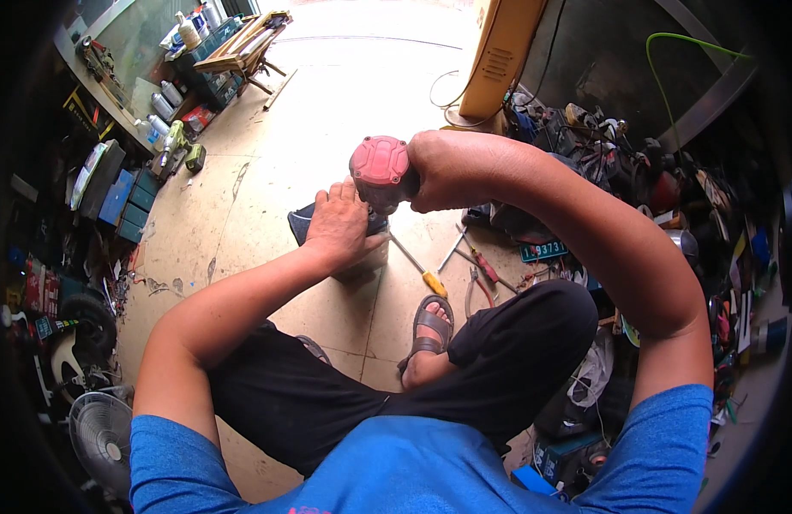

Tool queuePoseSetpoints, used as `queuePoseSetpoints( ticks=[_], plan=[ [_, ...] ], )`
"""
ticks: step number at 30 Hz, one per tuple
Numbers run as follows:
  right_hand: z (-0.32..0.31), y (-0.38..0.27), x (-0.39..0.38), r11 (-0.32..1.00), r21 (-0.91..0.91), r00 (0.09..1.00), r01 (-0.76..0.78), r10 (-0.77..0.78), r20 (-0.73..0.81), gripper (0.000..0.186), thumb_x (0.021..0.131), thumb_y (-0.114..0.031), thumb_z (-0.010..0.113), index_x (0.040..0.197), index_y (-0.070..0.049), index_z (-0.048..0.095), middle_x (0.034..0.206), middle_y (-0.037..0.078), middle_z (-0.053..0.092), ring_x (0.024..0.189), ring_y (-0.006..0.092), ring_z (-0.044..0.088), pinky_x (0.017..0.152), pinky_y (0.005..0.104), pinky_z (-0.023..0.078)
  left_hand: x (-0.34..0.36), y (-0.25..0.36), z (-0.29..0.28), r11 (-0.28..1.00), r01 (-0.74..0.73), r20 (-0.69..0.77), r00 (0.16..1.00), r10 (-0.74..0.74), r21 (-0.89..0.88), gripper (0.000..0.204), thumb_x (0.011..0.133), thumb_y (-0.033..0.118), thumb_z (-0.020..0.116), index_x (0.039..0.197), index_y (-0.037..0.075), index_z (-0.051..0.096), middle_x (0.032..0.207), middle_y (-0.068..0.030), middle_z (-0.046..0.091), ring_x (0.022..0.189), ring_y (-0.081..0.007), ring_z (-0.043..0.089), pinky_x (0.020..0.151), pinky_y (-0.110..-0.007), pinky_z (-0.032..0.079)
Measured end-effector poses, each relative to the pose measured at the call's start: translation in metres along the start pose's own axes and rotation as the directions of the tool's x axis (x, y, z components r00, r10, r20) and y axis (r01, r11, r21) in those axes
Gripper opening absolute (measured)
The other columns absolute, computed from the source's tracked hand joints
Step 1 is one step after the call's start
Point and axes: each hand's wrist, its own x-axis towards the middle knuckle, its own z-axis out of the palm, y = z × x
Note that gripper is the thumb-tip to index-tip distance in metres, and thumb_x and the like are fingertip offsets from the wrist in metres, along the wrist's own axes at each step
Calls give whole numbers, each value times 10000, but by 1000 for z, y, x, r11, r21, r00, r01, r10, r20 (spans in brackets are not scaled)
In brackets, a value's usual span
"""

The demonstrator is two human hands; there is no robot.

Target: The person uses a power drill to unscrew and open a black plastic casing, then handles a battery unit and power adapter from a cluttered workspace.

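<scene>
A red-capped power tool (379, 161) is gripped in my right hand (441, 170), upper middle, its lower end hidden near a dark workpiece (303, 224) on the floor. My left hand (338, 224) rests on top of that workpiece, just left of and below the tool, fingers extended and slightly apart. Right of it on the floor lie a yellow-handled screwdriver (433, 283), a red-handled screwdriver (487, 269), a thin metal tool (452, 250) and pliers (475, 293).
Heaped parts and tools (559, 128) crowd the right side beside a yellow machine column (490, 60). Along the left stand blue cases (120, 195), a green drill (175, 146), a wheel (89, 330) and a fan (100, 433). A wooden rack (237, 47) stands at back left.
</scene>
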Motion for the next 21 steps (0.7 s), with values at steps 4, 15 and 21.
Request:
queuePoseSetpoints(
  ticks=[4, 15, 21],
  plan=[
    [1, 2, 0, 1000, 15, 1000, 11, -11, 1, 254, 825, -114, 759, 996, 73, 758, 846, 236, 751, 777, 328, 743, 750, 410, 599, 0, 1, -1, 1000, 7, 16, 1000, -7, -5, 726, 852, 587, 787, 1272, 3, 694, 1339, -200, 565, 1279, -341, 505, 1053, -481, 405],
    [-18, 14, -5, 959, -246, 990, 139, -143, -1, 224, 740, -122, 873, 885, 11, 765, 806, 222, 744, 748, 333, 746, 709, 416, 611, -4, 2, -8, 982, -169, -390, 912, 125, -82, 334, 821, 206, 743, 1084, 24, 651, 1027, -210, 649, 919, -389, 660, 800, -514, 533],
    [-56, 60, -45, 960, 115, 962, 257, -243, -123, 392, 765, -63, 937, 1105, -17, 749, 955, 80, 792, 888, 152, 735, 786, 342, 609, 5, -5, -3, 991, 26, 123, 992, -9, -133, 1173, 767, 481, 902, 1601, -90, 307, 1599, -281, 429, 1463, -406, 437, 1212, -507, 340]
  ],
)
